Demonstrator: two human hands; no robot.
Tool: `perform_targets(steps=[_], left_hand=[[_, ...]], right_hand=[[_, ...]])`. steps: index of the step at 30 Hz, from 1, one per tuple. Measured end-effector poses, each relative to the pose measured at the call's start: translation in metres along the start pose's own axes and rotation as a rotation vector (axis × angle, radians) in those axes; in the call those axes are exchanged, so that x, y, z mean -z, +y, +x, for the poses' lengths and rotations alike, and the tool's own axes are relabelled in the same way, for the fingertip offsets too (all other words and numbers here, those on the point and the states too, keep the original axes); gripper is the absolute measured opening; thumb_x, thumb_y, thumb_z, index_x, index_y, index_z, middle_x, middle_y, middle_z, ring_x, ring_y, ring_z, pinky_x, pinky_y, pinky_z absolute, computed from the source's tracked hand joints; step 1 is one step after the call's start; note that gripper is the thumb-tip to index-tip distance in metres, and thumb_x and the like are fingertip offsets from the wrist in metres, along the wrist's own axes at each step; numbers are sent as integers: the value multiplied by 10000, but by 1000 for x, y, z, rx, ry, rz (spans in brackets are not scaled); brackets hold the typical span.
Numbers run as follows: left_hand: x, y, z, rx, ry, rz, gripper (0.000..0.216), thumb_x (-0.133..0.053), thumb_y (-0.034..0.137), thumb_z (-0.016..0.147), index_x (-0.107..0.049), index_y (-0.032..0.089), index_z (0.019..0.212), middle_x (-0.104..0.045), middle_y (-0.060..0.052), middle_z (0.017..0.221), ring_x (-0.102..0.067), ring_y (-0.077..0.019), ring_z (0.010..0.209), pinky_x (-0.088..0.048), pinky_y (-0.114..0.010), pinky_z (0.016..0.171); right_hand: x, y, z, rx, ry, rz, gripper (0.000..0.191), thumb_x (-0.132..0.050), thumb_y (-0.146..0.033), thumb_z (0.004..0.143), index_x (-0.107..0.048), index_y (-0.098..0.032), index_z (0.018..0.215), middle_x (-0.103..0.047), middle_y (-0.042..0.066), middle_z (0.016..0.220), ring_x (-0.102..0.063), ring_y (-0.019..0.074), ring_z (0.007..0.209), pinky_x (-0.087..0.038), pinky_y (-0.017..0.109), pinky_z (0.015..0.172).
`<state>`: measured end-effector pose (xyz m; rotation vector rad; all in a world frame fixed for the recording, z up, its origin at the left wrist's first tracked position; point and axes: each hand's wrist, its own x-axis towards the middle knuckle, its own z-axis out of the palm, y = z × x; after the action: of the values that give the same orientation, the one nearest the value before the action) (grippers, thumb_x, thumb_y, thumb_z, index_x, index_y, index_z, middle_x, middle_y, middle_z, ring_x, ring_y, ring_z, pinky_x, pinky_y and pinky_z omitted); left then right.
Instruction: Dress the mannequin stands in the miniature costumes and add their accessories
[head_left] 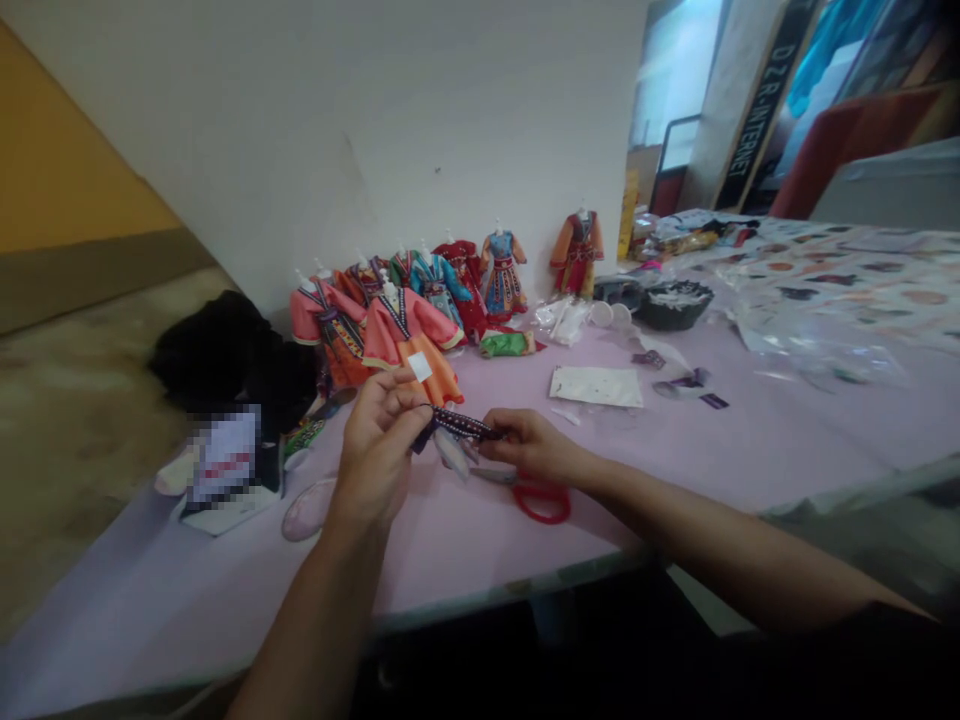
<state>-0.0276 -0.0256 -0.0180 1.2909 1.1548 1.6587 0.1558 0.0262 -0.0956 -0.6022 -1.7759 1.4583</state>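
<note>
My left hand (379,450) and my right hand (529,445) both pinch a strip of dark purple patterned ribbon (457,425), one at each end, above the lilac table top (697,470). A pale scrap (451,450) hangs just below the ribbon, though what it is stays unclear. Red-handled scissors (541,502) lie on the table beneath my right hand, their blades pointing left. Close beyond my left hand stands a pink and orange doll dress (412,345) on a small white form.
Several more doll dresses (450,275) stand in a row along the wall. A white paper sheet (596,386), ribbon scraps, a black bowl (675,305) and clear plastic lie farther right. A black cloth (225,350) and a blurred white item (225,460) sit at the left.
</note>
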Motion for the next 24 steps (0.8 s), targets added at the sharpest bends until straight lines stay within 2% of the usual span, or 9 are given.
perform_targets(steps=[5,9,12,14,16,18,20,24], left_hand=[[5,2,4,18,25,-57,402,-746,163,607,-611,191,985,-582,46,703,-528,-87,596,-436,-209,560],[6,-1,6,37,32,-40,424,-766,174,592,-626,190,993,-587,48,704,-525,-92,623,-432,-214,589],[10,-3,8,-58,58,79,412,-755,164,611,-611,197,995,-600,43,736,-559,-113,687,-451,-235,642],[11,-4,7,-156,74,138,406,-741,153,641,-598,202,1019,-637,22,822,-611,-134,805,-474,-253,729],[9,-5,3,-230,27,169,422,-735,161,685,-583,210,1076,-666,0,922,-640,-153,922,-478,-271,804],[3,-6,-4,-251,-77,193,448,-741,191,729,-559,220,1136,-674,-12,983,-648,-168,974,-477,-289,830],[-6,-9,-12,-227,-160,204,467,-751,219,752,-537,223,1167,-673,-21,1010,-650,-182,1002,-478,-307,853],[-20,-21,-18,-90,-220,109,443,-738,258,780,-519,215,1163,-680,-27,1006,-665,-191,989,-491,-327,864]], right_hand=[[15,0,0,26,53,-7,68,-691,-209,775,-679,-181,836,-638,-19,784,-552,140,752,-426,277,727],[20,-3,-2,-31,33,150,112,-733,-174,738,-683,-184,838,-652,-27,784,-585,129,755,-452,273,760],[22,-11,-3,-64,20,276,156,-740,-150,730,-691,-184,875,-676,-18,826,-625,124,768,-482,267,765],[25,-19,-3,-47,7,287,176,-737,-134,728,-694,-178,893,-678,-11,838,-636,121,767,-497,260,756],[27,-29,-3,-38,-25,249,173,-729,-127,742,-687,-171,903,-673,-9,832,-636,116,751,-504,253,737],[29,-37,-2,-36,-64,191,162,-722,-133,762,-672,-167,913,-670,-6,838,-640,117,751,-513,253,727],[30,-44,-1,-21,-90,126,161,-721,-139,776,-655,-164,920,-663,-5,855,-641,119,765,-522,255,731],[30,-54,-1,29,-159,69,177,-719,-134,801,-617,-169,942,-655,-10,870,-651,117,776,-542,264,741]])
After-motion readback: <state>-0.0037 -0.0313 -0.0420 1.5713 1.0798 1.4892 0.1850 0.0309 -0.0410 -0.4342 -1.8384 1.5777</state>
